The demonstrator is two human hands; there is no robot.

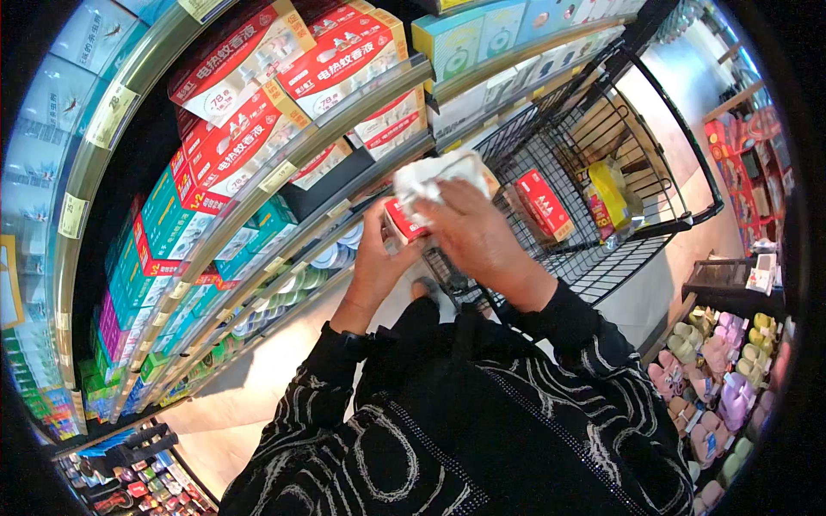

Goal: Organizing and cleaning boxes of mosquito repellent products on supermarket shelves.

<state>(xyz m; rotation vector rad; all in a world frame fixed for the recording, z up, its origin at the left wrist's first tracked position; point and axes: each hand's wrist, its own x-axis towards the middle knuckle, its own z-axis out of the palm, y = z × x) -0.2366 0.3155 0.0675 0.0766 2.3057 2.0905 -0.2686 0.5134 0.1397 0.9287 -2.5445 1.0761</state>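
Between my two hands is a red and white carton (404, 221), partly covered by a white cloth (440, 175). My left hand (381, 248) grips the carton's near left side, thumb along its lower edge. My right hand (468, 226) holds the crumpled cloth against the carton's upper part; the hand is slightly blurred. Behind them stands a black wire shopping cart (581, 174). In it lie a similar red carton (543, 203) and a yellow plastic packet (605, 193).
A shelf rack (284, 171) on the left bears red mosquito-repellent liquid cartons (348, 55), teal cartons (174, 219) and price tags. Pale blue boxes (474, 39) sit farther along. Several pairs of slippers (716, 380) fill a display at the lower right. Tiled floor (258, 380) lies below.
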